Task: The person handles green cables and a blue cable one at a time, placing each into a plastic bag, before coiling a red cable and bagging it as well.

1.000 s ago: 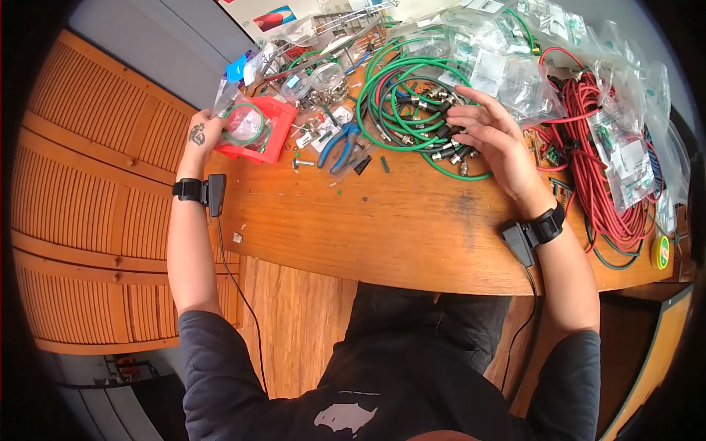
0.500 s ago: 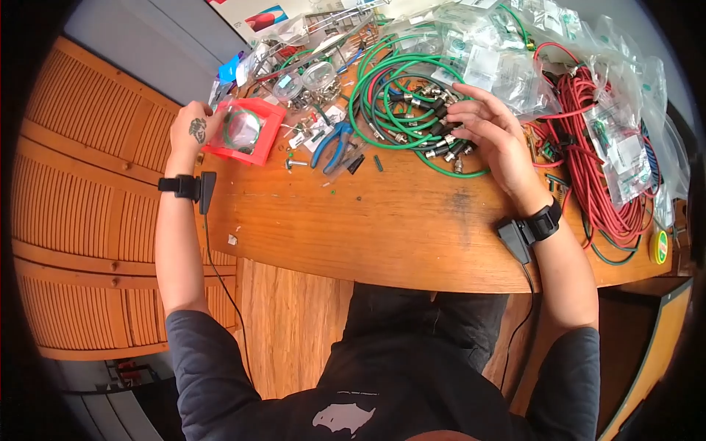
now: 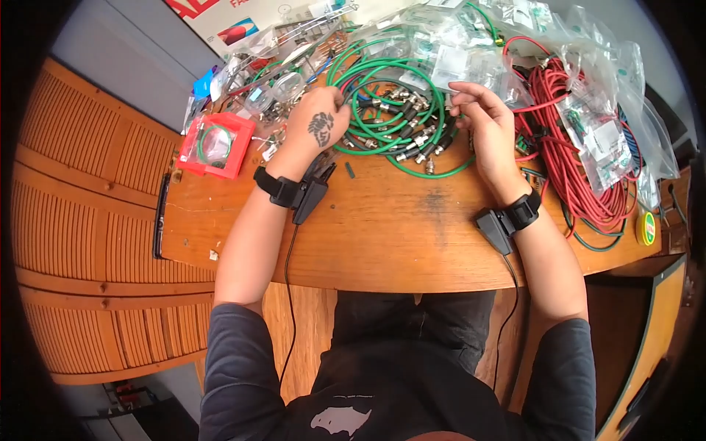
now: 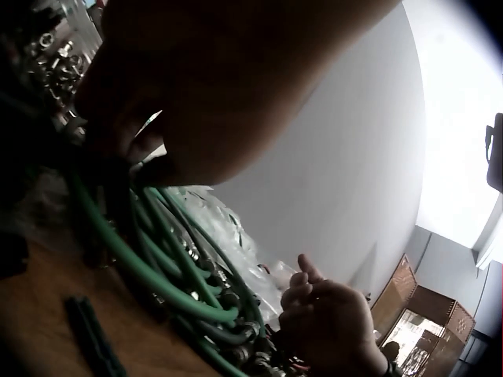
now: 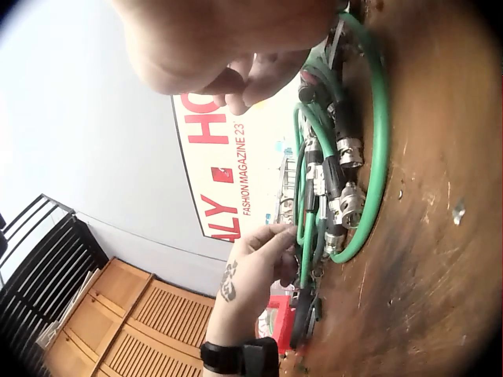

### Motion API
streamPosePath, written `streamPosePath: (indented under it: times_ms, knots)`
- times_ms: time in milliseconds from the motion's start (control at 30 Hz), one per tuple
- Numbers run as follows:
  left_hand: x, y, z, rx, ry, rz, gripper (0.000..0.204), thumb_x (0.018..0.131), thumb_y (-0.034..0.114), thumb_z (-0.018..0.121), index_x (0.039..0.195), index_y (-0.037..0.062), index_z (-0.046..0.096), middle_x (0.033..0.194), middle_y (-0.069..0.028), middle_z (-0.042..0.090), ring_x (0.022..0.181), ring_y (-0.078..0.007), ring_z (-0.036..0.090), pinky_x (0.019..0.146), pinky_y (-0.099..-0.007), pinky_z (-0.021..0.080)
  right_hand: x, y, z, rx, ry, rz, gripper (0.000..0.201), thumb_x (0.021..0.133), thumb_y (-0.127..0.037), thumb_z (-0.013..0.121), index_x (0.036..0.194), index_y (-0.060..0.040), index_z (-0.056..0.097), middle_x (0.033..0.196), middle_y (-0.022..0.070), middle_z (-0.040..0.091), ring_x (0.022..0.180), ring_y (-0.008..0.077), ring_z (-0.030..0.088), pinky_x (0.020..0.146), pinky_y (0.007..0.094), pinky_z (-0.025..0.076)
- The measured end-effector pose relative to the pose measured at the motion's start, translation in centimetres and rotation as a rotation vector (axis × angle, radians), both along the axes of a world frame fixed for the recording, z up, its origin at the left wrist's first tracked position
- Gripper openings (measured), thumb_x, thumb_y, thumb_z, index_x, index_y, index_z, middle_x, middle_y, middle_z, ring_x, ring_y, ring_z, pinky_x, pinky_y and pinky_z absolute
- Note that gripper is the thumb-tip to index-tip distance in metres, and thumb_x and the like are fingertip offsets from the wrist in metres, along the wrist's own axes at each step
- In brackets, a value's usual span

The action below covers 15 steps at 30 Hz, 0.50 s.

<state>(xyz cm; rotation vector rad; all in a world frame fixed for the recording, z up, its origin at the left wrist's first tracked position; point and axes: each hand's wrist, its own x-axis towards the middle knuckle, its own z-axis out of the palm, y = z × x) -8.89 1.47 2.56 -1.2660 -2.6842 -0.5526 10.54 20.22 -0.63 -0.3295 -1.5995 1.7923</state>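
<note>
A coil of green cables [image 3: 440, 173] with metal connectors [image 3: 423, 138] lies on the wooden table in front of me. At its left side, my left hand [image 3: 320, 121] pinches a green cable between thumb and fingers; in the left wrist view the green cable [image 4: 149, 271] runs down from the dark, shadowed fingers. My right hand [image 3: 489, 128] hovers over the coil's right edge, fingers loosely bent and partly spread. From the right wrist, the connectors [image 5: 347, 206] show below that hand. Off to the left stands a red plastic bin [image 3: 240, 151] holding a bagged green cable [image 3: 215, 143].
Clear plastic bags [image 3: 471, 70] are piled behind the coil. On the right lies a thick bundle of red cable [image 3: 588, 195], with a small yellow-green tin [image 3: 647, 228] at the table's edge. A short dark strip [image 3: 349, 170] sits near the left hand.
My left hand has left the red bin and moved right to the green coil, taking hold of a cable. The bagged cable stays in the bin. The right hand remains by the coil.
</note>
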Motion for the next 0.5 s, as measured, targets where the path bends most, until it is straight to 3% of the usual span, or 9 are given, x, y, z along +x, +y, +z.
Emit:
streamPosePath:
  times_ms: [33,100,133,167,233,300,400,467,500]
  knots:
    - [-0.1,0.2,-0.2,0.001,0.000,-0.012,0.020,0.084,0.017,0.065,0.092,-0.0012,0.068,0.082,-0.0211,0.068,0.076,-0.0353,0.068,0.070,-0.0397,0.053,0.0,0.1,-0.1,0.001,0.000,-0.012,0.033,0.088,0.001,0.047,0.114,-0.0017,0.066,0.093,0.0030,0.066,0.082,0.0096,0.061,0.071,0.0231,0.048]
    - [-0.2,-0.1,-0.5,0.289,-0.090,-0.048,0.019,0.085,0.016,0.062,0.090,-0.0019,0.062,0.076,-0.0202,0.066,0.071,-0.0350,0.066,0.068,-0.0413,0.051,-0.1,0.3,-0.3,0.017,-0.008,0.000,0.033,0.088,0.001,0.047,0.115,-0.0022,0.067,0.093,0.0034,0.066,0.083,0.0094,0.061,0.070,0.0233,0.048]
    - [0.6,-0.1,0.7,0.429,-0.005,-0.106,0.018,0.087,0.014,0.062,0.091,-0.0020,0.057,0.072,-0.0168,0.063,0.064,-0.0295,0.062,0.064,-0.0381,0.050,-0.2,0.2,-0.3,0.031,-0.015,-0.010,0.033,0.088,0.001,0.047,0.113,-0.0028,0.067,0.094,0.0034,0.065,0.082,0.0094,0.061,0.069,0.0234,0.049]
    - [1.6,-0.5,2.0,0.429,-0.089,-0.110,0.016,0.090,0.012,0.062,0.095,-0.0022,0.057,0.071,-0.0122,0.062,0.061,-0.0203,0.059,0.061,-0.0321,0.048,0.0,0.1,0.0,0.052,-0.044,0.014,0.033,0.090,-0.002,0.052,0.121,-0.0040,0.063,0.098,0.0030,0.062,0.080,0.0091,0.061,0.068,0.0229,0.049]
    - [3.9,-0.8,4.3,0.573,-0.133,-0.165,0.015,0.093,0.012,0.063,0.099,-0.0011,0.059,0.072,-0.0082,0.062,0.061,-0.0137,0.057,0.059,-0.0272,0.046,-0.2,-0.7,0.6,0.054,-0.025,0.058,0.041,0.091,-0.007,0.062,0.131,-0.0054,0.055,0.102,0.0031,0.058,0.077,0.0076,0.059,0.067,0.0214,0.048]
    - [4.6,-0.9,5.0,0.679,-0.078,-0.226,0.015,0.093,0.012,0.063,0.101,-0.0004,0.060,0.073,-0.0069,0.063,0.061,-0.0124,0.057,0.059,-0.0265,0.046,-0.5,-1.6,0.1,0.107,0.003,0.083,0.060,0.090,-0.016,0.072,0.142,-0.0063,0.043,0.103,0.0040,0.054,0.078,0.0051,0.056,0.064,0.0193,0.045]
    - [5.8,-0.9,5.5,0.790,-0.041,-0.308,0.015,0.095,0.009,0.060,0.108,-0.0002,0.060,0.079,-0.0037,0.062,0.068,-0.0090,0.057,0.063,-0.0229,0.045,-0.6,-1.8,-0.1,0.203,0.022,0.037,0.053,0.090,-0.019,0.071,0.138,-0.0072,0.050,0.099,0.0026,0.054,0.076,0.0046,0.054,0.063,0.0195,0.044]
    - [6.4,-0.6,5.0,0.808,-0.010,-0.390,0.014,0.098,0.003,0.055,0.111,-0.0007,0.058,0.084,-0.0025,0.059,0.075,-0.0066,0.056,0.064,-0.0198,0.044,-0.3,-1.2,0.3,0.506,-0.002,0.018,0.039,0.092,-0.019,0.068,0.129,-0.0084,0.060,0.096,0.0011,0.054,0.072,0.0049,0.052,0.063,0.0202,0.043]
    - [6.4,-0.5,4.6,0.814,-0.014,-0.392,0.014,0.098,0.003,0.055,0.111,-0.0007,0.058,0.084,-0.0025,0.059,0.075,-0.0066,0.056,0.064,-0.0198,0.044,-0.2,-1.3,0.5,0.510,-0.007,0.017,0.039,0.092,-0.019,0.068,0.129,-0.0084,0.060,0.096,0.0011,0.054,0.072,0.0049,0.052,0.063,0.0202,0.043]
